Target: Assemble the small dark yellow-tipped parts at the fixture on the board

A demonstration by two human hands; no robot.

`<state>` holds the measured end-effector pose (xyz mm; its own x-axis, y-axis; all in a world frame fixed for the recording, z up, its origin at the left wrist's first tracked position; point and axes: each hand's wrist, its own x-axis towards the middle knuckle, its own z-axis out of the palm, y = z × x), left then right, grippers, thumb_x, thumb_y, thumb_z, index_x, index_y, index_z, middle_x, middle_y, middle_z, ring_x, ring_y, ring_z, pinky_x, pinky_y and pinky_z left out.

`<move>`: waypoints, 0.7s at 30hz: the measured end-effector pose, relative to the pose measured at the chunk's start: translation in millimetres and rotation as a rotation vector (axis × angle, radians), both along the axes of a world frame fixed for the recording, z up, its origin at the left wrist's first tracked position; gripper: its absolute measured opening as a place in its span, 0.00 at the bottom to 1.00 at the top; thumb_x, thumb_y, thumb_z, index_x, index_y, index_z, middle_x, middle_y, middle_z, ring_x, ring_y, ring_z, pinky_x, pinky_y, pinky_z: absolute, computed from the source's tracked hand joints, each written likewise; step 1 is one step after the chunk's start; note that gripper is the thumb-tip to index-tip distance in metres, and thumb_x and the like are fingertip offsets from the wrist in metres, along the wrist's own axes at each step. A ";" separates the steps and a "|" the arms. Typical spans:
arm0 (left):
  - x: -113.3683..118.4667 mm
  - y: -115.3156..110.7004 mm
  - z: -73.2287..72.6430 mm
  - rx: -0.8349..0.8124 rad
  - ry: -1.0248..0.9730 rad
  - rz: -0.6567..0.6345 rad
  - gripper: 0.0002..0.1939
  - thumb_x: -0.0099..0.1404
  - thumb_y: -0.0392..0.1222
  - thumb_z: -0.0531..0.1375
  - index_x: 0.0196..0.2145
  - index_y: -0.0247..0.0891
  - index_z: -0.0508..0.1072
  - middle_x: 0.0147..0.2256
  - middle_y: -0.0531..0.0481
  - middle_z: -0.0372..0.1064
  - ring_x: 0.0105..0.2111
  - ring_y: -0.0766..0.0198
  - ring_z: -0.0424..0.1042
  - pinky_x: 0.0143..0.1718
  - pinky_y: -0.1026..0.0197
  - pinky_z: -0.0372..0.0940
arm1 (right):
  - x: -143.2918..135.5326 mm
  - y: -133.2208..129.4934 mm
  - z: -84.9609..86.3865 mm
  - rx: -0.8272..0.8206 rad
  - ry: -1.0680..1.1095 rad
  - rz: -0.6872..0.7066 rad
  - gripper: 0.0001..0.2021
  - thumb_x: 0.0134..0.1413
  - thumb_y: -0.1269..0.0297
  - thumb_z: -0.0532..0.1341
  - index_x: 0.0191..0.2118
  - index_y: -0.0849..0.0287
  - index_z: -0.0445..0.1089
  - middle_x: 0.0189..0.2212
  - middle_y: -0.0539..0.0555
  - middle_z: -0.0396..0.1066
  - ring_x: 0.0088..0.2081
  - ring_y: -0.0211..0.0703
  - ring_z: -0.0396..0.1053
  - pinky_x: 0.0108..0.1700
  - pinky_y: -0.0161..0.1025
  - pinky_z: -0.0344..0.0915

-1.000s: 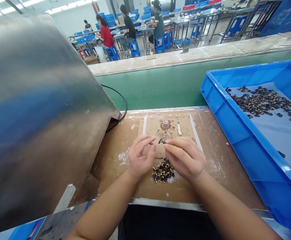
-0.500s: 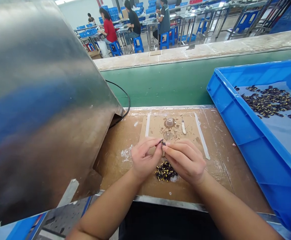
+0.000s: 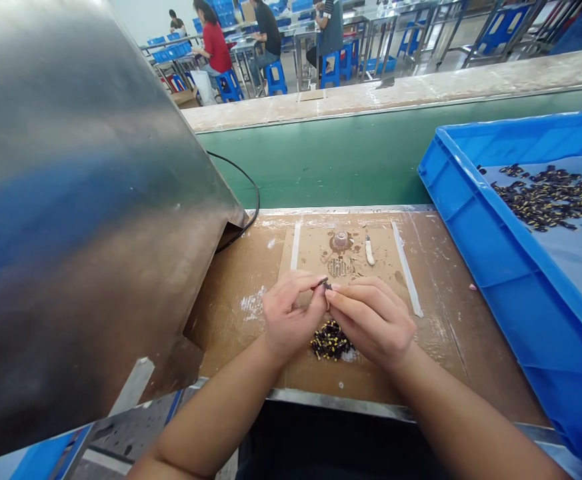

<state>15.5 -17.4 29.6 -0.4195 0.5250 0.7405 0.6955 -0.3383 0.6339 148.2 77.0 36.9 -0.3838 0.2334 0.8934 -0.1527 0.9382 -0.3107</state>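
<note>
Since the earlier frames, the left hand point(image 3: 293, 312) has closed in to meet the right hand point(image 3: 372, 319), and both now pinch one small dark part point(image 3: 325, 284) between thumbs and fingertips. They hold it just above the cardboard, with the pile of black-and-yellow pieces point(image 3: 331, 341) beneath, nearer the person, and the white-handled knife point(image 3: 369, 251) beyond.

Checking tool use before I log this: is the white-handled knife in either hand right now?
No, the white-handled knife lies on the cardboard, beyond both hands.
</note>
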 end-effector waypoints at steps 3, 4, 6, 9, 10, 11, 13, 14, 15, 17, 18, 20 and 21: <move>-1.2 -1.5 0.2 -0.021 -0.041 -0.050 0.15 0.65 0.31 0.62 0.49 0.39 0.78 0.40 0.45 0.78 0.38 0.61 0.78 0.42 0.55 0.76 | -0.2 3.1 2.1 0.009 0.007 -0.040 0.20 0.52 0.82 0.70 0.49 0.58 0.76 0.39 0.56 0.79 0.39 0.45 0.76 0.39 0.44 0.78; -2.1 -2.0 -0.3 -0.023 -0.054 -0.062 0.16 0.66 0.33 0.61 0.50 0.39 0.77 0.41 0.45 0.78 0.38 0.60 0.77 0.42 0.54 0.76 | 0.0 3.8 2.8 0.012 0.006 -0.052 0.20 0.53 0.82 0.70 0.49 0.57 0.76 0.39 0.56 0.79 0.39 0.44 0.76 0.38 0.43 0.78; -4.7 -2.8 -2.1 -0.024 -0.080 -0.062 0.16 0.68 0.36 0.59 0.52 0.40 0.76 0.43 0.44 0.78 0.38 0.60 0.77 0.42 0.54 0.76 | 1.1 4.5 4.5 0.020 0.006 -0.073 0.19 0.54 0.81 0.70 0.49 0.55 0.76 0.39 0.55 0.79 0.38 0.44 0.76 0.38 0.43 0.78; -8.1 -2.6 -6.3 -0.038 -0.105 -0.015 0.14 0.69 0.38 0.58 0.51 0.40 0.77 0.43 0.44 0.78 0.39 0.60 0.78 0.44 0.54 0.76 | 3.2 4.9 8.0 0.032 0.016 -0.096 0.17 0.54 0.80 0.70 0.47 0.55 0.76 0.39 0.54 0.78 0.38 0.44 0.76 0.38 0.43 0.78; -8.6 -2.2 -7.6 -0.044 -0.115 -0.002 0.13 0.70 0.38 0.59 0.50 0.40 0.78 0.42 0.45 0.78 0.40 0.59 0.78 0.44 0.54 0.76 | 3.7 5.3 9.3 0.034 0.019 -0.098 0.17 0.54 0.80 0.70 0.46 0.55 0.76 0.38 0.54 0.78 0.38 0.44 0.76 0.38 0.43 0.78; -8.8 -1.8 -8.6 -0.049 -0.127 0.007 0.13 0.70 0.39 0.59 0.49 0.40 0.78 0.42 0.44 0.78 0.40 0.59 0.78 0.45 0.54 0.75 | 4.3 5.9 10.5 0.033 0.025 -0.096 0.16 0.53 0.81 0.70 0.45 0.56 0.76 0.38 0.54 0.78 0.38 0.44 0.76 0.39 0.43 0.78; -8.2 -0.8 -9.7 -0.060 -0.157 0.019 0.12 0.70 0.40 0.59 0.48 0.40 0.78 0.42 0.43 0.78 0.40 0.59 0.78 0.45 0.54 0.75 | 5.9 7.1 12.6 0.015 0.042 -0.074 0.17 0.53 0.82 0.69 0.46 0.56 0.75 0.39 0.54 0.77 0.42 0.45 0.77 0.42 0.45 0.79; -7.6 -0.5 -9.7 -0.065 -0.170 0.024 0.11 0.70 0.40 0.59 0.47 0.39 0.78 0.42 0.43 0.78 0.40 0.59 0.78 0.45 0.54 0.75 | 7.6 7.3 13.5 0.002 0.055 -0.061 0.18 0.53 0.83 0.68 0.46 0.57 0.75 0.41 0.55 0.76 0.44 0.47 0.77 0.44 0.45 0.80; -7.0 -0.6 -9.3 -0.071 -0.180 0.027 0.11 0.70 0.40 0.59 0.47 0.39 0.79 0.42 0.43 0.78 0.40 0.59 0.78 0.45 0.54 0.75 | 10.4 6.6 14.4 -0.013 0.067 -0.056 0.18 0.53 0.84 0.68 0.47 0.57 0.75 0.42 0.55 0.75 0.47 0.48 0.78 0.46 0.46 0.80; -5.9 -1.7 -7.8 -0.090 -0.185 0.036 0.10 0.70 0.40 0.59 0.46 0.39 0.79 0.41 0.44 0.78 0.39 0.59 0.78 0.44 0.55 0.75 | 21.4 1.2 16.2 -0.050 0.086 -0.074 0.19 0.53 0.84 0.67 0.47 0.57 0.75 0.45 0.56 0.73 0.50 0.50 0.78 0.47 0.45 0.80; -5.6 -2.8 -6.8 -0.103 -0.185 0.045 0.10 0.70 0.40 0.59 0.45 0.39 0.79 0.41 0.44 0.78 0.39 0.59 0.78 0.44 0.55 0.75 | 30.4 -4.1 17.2 -0.073 0.092 -0.100 0.19 0.53 0.84 0.67 0.47 0.57 0.75 0.45 0.56 0.72 0.50 0.50 0.78 0.47 0.44 0.80; -5.2 -5.2 -4.9 -0.131 -0.180 0.067 0.10 0.69 0.40 0.60 0.44 0.40 0.80 0.40 0.46 0.79 0.38 0.59 0.78 0.43 0.55 0.75 | 55.6 -19.7 19.2 -0.134 0.104 -0.171 0.18 0.54 0.84 0.66 0.46 0.57 0.74 0.43 0.55 0.69 0.48 0.50 0.79 0.43 0.43 0.81; -5.1 -5.9 -3.9 -0.135 -0.174 0.084 0.10 0.68 0.41 0.61 0.43 0.41 0.80 0.39 0.47 0.79 0.36 0.59 0.78 0.42 0.55 0.75 | 71.3 -29.3 20.1 -0.163 0.108 -0.209 0.17 0.55 0.84 0.64 0.46 0.58 0.74 0.43 0.55 0.68 0.47 0.50 0.79 0.42 0.44 0.80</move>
